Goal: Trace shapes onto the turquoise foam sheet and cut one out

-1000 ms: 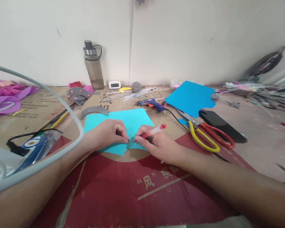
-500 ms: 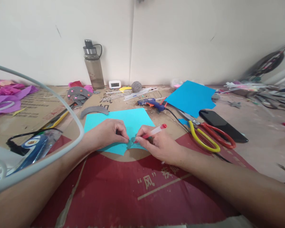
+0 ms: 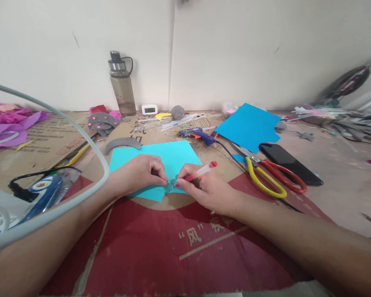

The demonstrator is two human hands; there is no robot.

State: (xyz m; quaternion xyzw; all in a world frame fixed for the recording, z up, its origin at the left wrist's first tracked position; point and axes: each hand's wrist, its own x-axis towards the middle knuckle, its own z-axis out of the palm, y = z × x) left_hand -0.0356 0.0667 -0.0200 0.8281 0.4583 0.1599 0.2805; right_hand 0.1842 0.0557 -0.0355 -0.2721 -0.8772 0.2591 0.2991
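Observation:
A sheet of light turquoise paper (image 3: 176,159) lies on the cardboard in front of me. My right hand (image 3: 205,187) is closed round a red pen (image 3: 202,170) with a whitish barrel, its tip low near the paper's front edge. Close to the tip there is a small greyish shape (image 3: 170,186) on the paper, too small to make out. My left hand (image 3: 146,173) rests on the sheet with thumb and forefinger pinched beside that shape. Whatever sits in the pinch is hidden. A grey curved strip (image 3: 123,143) touches the paper's far left corner.
Scissors (image 3: 273,175) with yellow and red handles lie at right beside a black phone (image 3: 289,163). Behind are blue paper (image 3: 249,126), a glue gun (image 3: 199,135), a small clock (image 3: 149,109) and a bottle (image 3: 122,88). A pale cable (image 3: 103,165) arches across the left foreground.

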